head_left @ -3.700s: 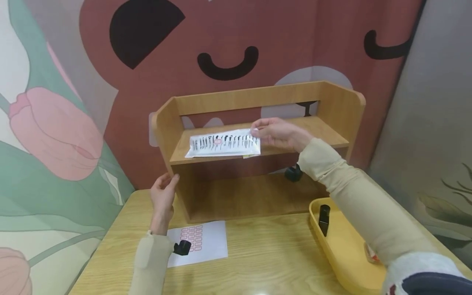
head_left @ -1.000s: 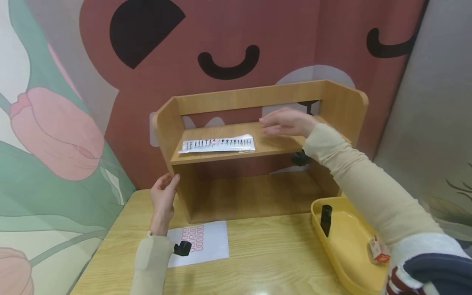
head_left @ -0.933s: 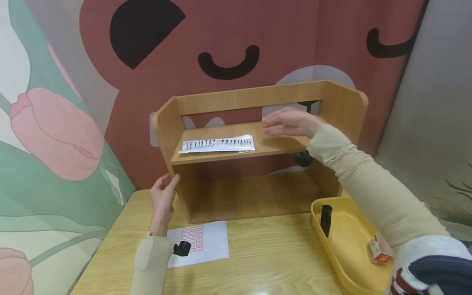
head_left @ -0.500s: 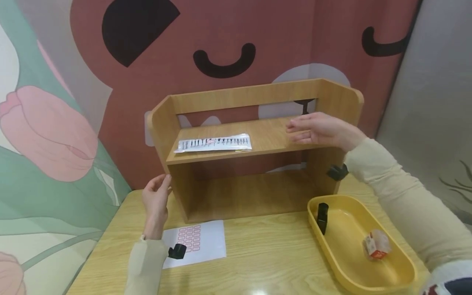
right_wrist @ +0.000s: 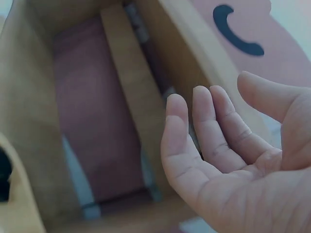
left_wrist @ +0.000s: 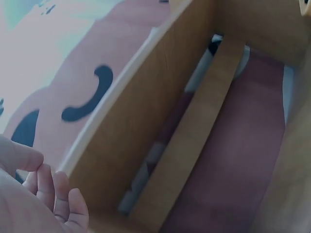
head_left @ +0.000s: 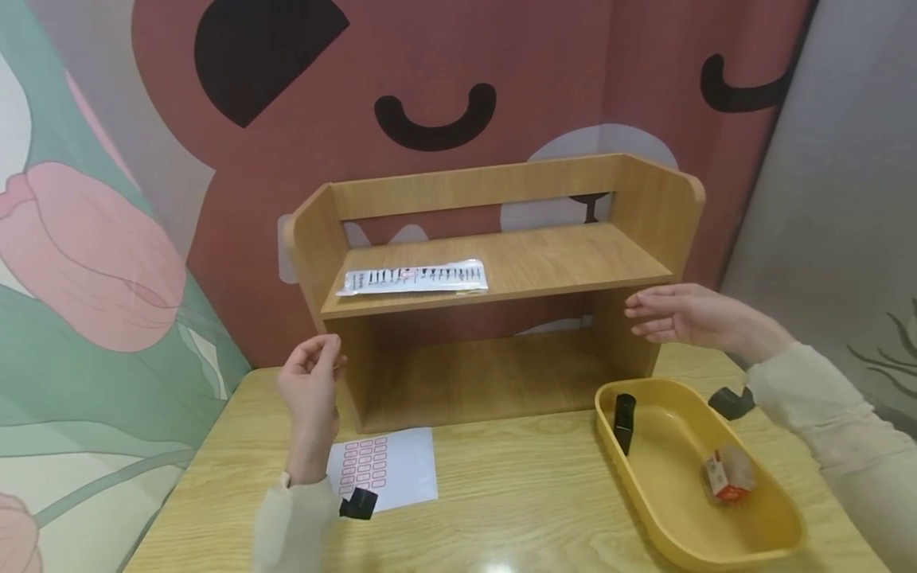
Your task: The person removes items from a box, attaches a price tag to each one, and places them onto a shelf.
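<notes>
A long, flat white packet (head_left: 413,278) printed with dark marks and a small red outline lies on the upper board of a wooden shelf unit (head_left: 573,253), along its left front edge. My left hand (head_left: 311,386) is beside the unit's left side panel, fingers loosely bent and holding nothing. In the left wrist view, its thumb and fingertips (left_wrist: 77,204) come close together near the shelf edge. Off the unit's right side, my right hand (head_left: 698,318) hangs in the air above the tray's far end. Its fingers (right_wrist: 177,126) are relaxed and spread, with nothing in the palm.
A yellow tray (head_left: 666,533) stands on the wooden table (head_left: 516,477) at the right. Inside are a black object (head_left: 625,423) and a small red-and-white box (head_left: 729,475) with clear wrapping. A paper sheet (head_left: 411,469) with red outlines lies in front of the unit's left side.
My right hand first held the packet at the upper board, then let it go there and moved right and down towards the tray. My left hand came slightly away from the side panel.
</notes>
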`<state>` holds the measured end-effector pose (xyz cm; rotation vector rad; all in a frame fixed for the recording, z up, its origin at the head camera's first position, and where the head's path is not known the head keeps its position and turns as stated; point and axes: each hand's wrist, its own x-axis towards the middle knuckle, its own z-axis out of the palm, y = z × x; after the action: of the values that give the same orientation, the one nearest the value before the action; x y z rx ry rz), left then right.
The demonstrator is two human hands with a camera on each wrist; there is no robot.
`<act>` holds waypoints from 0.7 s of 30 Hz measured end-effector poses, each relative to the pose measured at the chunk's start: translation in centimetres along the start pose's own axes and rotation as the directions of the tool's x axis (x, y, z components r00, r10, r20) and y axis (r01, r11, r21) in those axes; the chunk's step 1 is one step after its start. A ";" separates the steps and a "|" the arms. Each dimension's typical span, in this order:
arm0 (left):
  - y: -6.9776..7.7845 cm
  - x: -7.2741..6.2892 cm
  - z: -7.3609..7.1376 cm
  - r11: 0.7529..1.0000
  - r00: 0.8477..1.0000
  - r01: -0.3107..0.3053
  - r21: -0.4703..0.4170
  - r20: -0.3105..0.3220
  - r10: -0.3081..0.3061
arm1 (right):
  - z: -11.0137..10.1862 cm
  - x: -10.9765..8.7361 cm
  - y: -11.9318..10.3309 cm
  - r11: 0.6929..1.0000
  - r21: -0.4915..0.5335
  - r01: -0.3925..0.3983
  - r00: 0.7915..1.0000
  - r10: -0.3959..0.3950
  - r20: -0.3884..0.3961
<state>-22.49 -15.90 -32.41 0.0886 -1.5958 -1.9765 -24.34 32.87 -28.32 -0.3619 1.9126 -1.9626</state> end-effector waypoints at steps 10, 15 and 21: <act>-0.3 -2.6 4.1 0.998 0.986 0.039 -0.039 0.162 -0.032 | -4.7 -3.4 6.3 0.991 -0.066 -0.116 0.989 0.109 -0.102; -0.9 -3.6 6.4 0.989 0.969 0.056 -0.140 0.246 -0.020 | -7.3 -5.7 9.6 0.986 -0.005 -0.168 0.986 0.168 0.023; -2.1 -4.5 8.9 0.957 0.958 0.095 -0.276 0.287 -0.012 | -9.1 -7.9 12.4 0.971 -0.069 -0.229 0.970 0.234 0.064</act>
<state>-23.21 -5.77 -33.17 -0.2814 -1.4648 -2.3260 -20.15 44.40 -40.51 -0.2108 1.8797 -1.7218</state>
